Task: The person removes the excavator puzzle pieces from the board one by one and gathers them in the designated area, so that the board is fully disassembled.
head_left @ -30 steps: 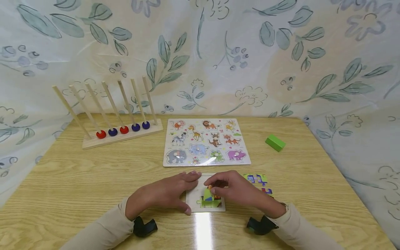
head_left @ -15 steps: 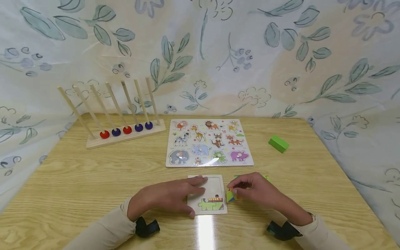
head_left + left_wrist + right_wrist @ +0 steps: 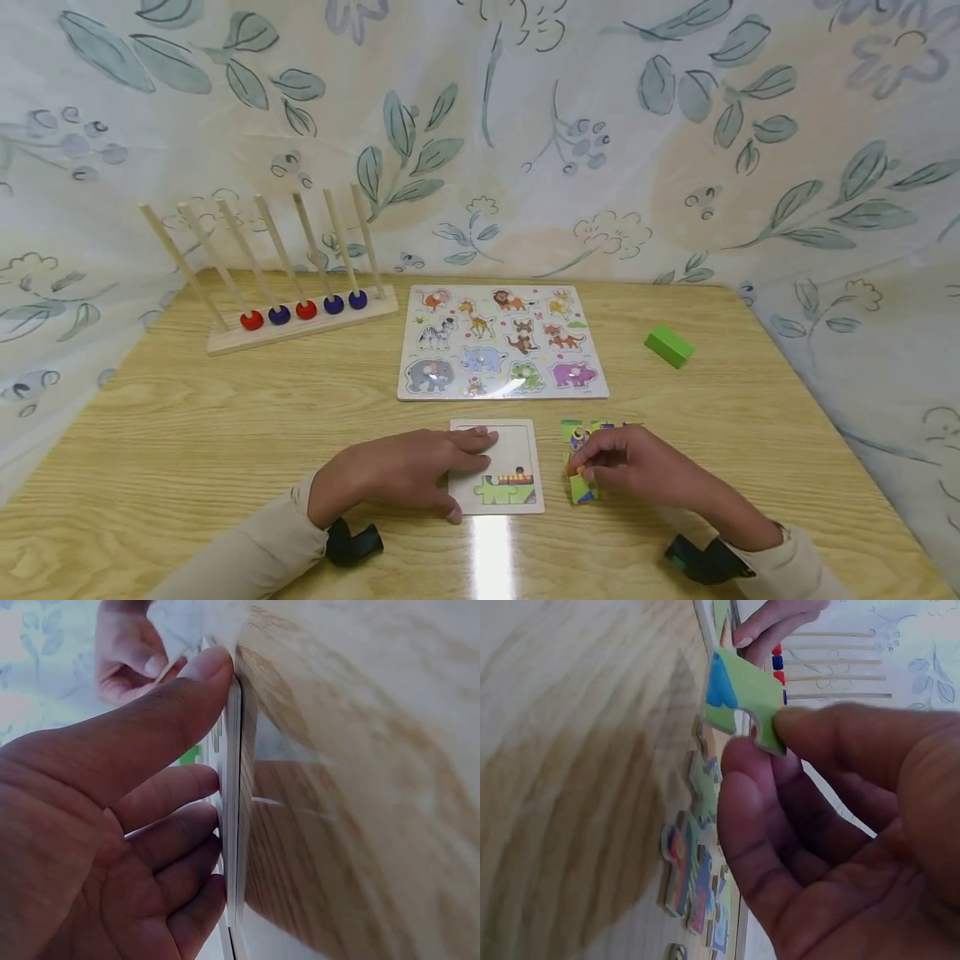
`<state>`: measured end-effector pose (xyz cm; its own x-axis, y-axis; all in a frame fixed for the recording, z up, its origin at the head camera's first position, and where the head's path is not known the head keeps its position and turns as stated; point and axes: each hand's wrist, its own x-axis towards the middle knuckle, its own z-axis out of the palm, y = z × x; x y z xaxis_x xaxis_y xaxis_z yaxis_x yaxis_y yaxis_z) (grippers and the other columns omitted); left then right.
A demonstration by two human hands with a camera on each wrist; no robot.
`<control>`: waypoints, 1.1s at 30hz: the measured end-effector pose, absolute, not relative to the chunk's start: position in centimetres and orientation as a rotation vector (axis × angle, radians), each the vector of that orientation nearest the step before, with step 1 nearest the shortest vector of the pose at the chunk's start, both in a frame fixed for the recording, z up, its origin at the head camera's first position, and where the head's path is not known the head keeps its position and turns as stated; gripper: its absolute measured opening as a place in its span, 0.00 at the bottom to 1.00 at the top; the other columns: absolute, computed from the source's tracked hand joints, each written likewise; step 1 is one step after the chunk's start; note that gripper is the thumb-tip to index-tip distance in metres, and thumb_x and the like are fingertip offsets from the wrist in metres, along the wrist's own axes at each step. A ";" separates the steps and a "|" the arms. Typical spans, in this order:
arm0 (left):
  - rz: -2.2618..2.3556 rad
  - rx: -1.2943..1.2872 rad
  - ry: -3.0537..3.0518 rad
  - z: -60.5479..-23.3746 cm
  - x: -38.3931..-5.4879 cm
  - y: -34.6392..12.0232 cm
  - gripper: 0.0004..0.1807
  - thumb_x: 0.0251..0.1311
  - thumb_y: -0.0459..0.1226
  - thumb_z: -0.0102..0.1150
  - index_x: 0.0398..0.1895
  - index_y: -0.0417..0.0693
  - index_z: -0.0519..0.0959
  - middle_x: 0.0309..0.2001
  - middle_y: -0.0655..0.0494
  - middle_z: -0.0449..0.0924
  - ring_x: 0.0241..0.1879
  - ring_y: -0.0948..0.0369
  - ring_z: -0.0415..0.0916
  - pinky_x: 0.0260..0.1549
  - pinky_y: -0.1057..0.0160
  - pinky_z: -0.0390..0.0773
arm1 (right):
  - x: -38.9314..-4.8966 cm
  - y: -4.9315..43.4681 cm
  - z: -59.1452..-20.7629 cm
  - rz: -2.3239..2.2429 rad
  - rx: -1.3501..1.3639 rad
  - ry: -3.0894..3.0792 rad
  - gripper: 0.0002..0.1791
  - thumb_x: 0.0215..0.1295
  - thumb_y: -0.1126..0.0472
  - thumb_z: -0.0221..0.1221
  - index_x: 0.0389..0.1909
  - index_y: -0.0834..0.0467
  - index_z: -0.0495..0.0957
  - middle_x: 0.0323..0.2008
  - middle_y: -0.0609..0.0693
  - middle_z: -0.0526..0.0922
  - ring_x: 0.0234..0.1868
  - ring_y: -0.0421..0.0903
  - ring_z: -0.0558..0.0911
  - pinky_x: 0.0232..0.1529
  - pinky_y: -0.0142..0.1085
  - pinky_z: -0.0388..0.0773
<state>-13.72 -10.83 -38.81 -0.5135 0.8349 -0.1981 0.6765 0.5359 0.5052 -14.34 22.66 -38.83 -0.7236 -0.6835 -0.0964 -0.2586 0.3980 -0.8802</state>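
A small square puzzle tray [image 3: 517,450] lies near the table's front, with several joined pieces [image 3: 506,490] in its lower right part. My left hand [image 3: 401,475] rests across the tray's left side, fingers extended over it and thumb at the near edge. To the right of the tray, my right hand [image 3: 637,467] pinches a green puzzle piece [image 3: 742,697] with a blue patch between thumb and fingers, held above the table. Loose puzzle pieces [image 3: 579,435] lie beyond and partly under the right hand, which hides some of them.
Behind the tray lies an animal peg puzzle board [image 3: 501,342]. A wooden rack [image 3: 300,321] with upright rods and red and blue beads stands at the back left. A green block [image 3: 670,345] sits at the right. Patterned cloth [image 3: 480,133] hangs behind the table [image 3: 315,400].
My right hand has moved right, off the tray and over beside the loose pieces, carrying the green puzzle piece. My left hand stays on the tray.
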 end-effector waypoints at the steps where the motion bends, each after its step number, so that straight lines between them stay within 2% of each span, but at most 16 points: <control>1: 0.515 1.231 2.356 -38.8 -13.8 -10.9 0.38 0.56 0.47 0.69 0.69 0.47 0.69 0.75 0.57 0.51 0.73 0.60 0.47 0.67 0.60 0.57 | -14.4 22.7 -38.8 -1.265 -0.819 2.195 0.06 0.66 0.67 0.60 0.41 0.60 0.84 0.41 0.51 0.84 0.39 0.40 0.80 0.37 0.32 0.80; 10: 0.522 1.209 2.347 -38.6 -13.9 -10.6 0.38 0.56 0.46 0.69 0.69 0.46 0.69 0.75 0.56 0.51 0.73 0.60 0.47 0.68 0.59 0.56 | -14.4 23.1 -39.0 -1.272 -0.841 2.091 0.06 0.65 0.68 0.60 0.42 0.63 0.83 0.41 0.53 0.84 0.36 0.37 0.78 0.35 0.31 0.79; 19: 0.441 1.171 2.385 -38.5 -13.9 -10.5 0.38 0.55 0.49 0.69 0.69 0.51 0.70 0.75 0.59 0.51 0.73 0.62 0.48 0.66 0.59 0.59 | -14.4 23.2 -39.1 -1.244 -0.876 2.082 0.05 0.66 0.66 0.60 0.40 0.61 0.83 0.38 0.49 0.84 0.33 0.37 0.77 0.31 0.30 0.78; 33: 0.446 1.180 2.352 -38.7 -14.4 -10.6 0.38 0.55 0.48 0.69 0.69 0.49 0.69 0.75 0.59 0.50 0.74 0.61 0.46 0.68 0.59 0.56 | -14.6 22.9 -39.2 -1.204 -0.953 2.095 0.05 0.65 0.66 0.61 0.40 0.59 0.83 0.37 0.48 0.84 0.34 0.37 0.79 0.34 0.33 0.81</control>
